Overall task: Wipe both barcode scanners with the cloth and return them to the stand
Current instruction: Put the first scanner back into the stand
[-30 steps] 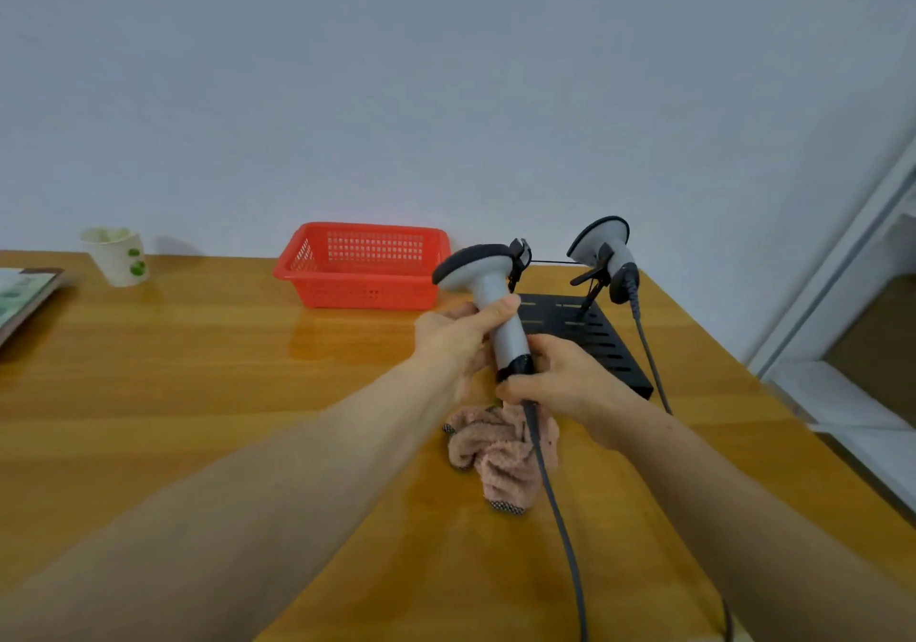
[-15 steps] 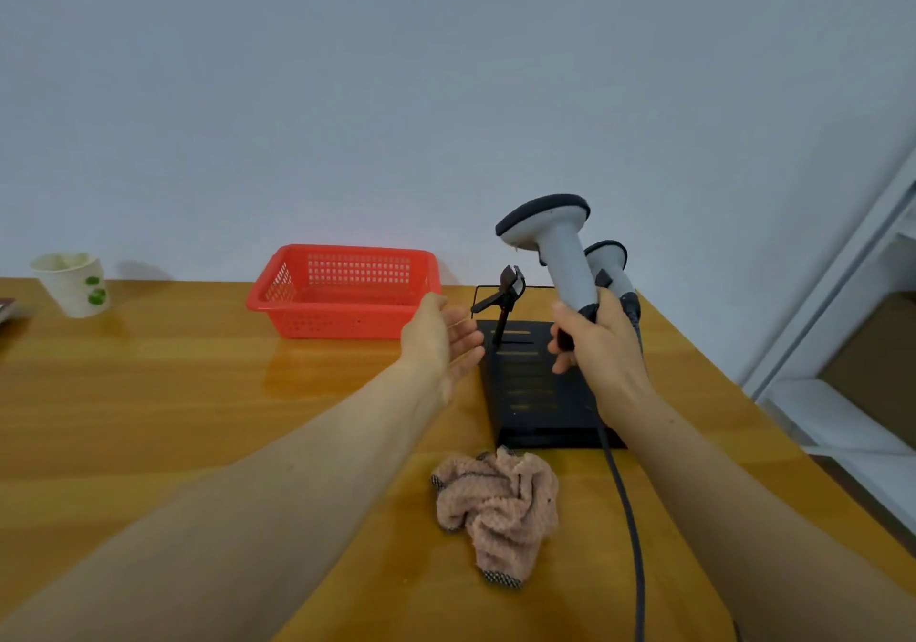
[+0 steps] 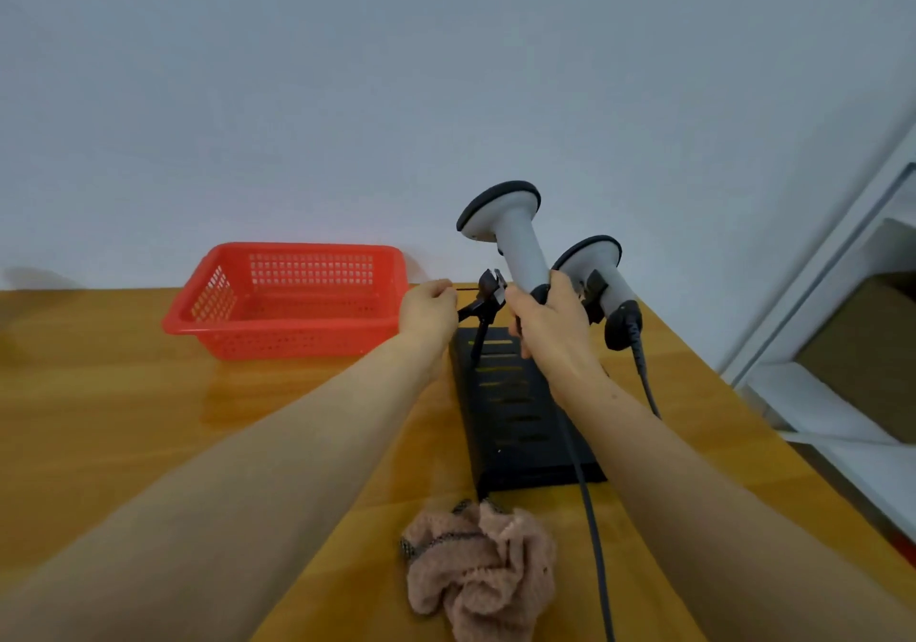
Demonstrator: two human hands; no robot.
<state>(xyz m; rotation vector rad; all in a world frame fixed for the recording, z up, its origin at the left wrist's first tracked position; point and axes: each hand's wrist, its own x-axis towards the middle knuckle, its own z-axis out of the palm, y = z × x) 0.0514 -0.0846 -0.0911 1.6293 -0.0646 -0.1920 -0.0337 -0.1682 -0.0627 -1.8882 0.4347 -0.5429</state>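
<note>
Nearest me on the worktop (image 3: 148, 418), the cloth (image 3: 483, 567) lies crumpled, with neither hand on it. Just beyond sits the stand (image 3: 515, 418), its black base running away from me. My right hand (image 3: 545, 324) grasps the first scanner (image 3: 515, 239) by the lower handle, long axis nearly upright, head up and tipped left, cable (image 3: 590, 517) trailing back past the cloth. The empty clip (image 3: 488, 294) stands just left of that handle, so I judge the seating move to be short, leftward and down. My left hand (image 3: 429, 306) is at the clip's left side, fingers (image 3: 443, 294) curled; whether they pinch its lever I cannot tell. The second scanner (image 3: 602, 274) sits clipped behind my right hand, which partly hides its holder.
</note>
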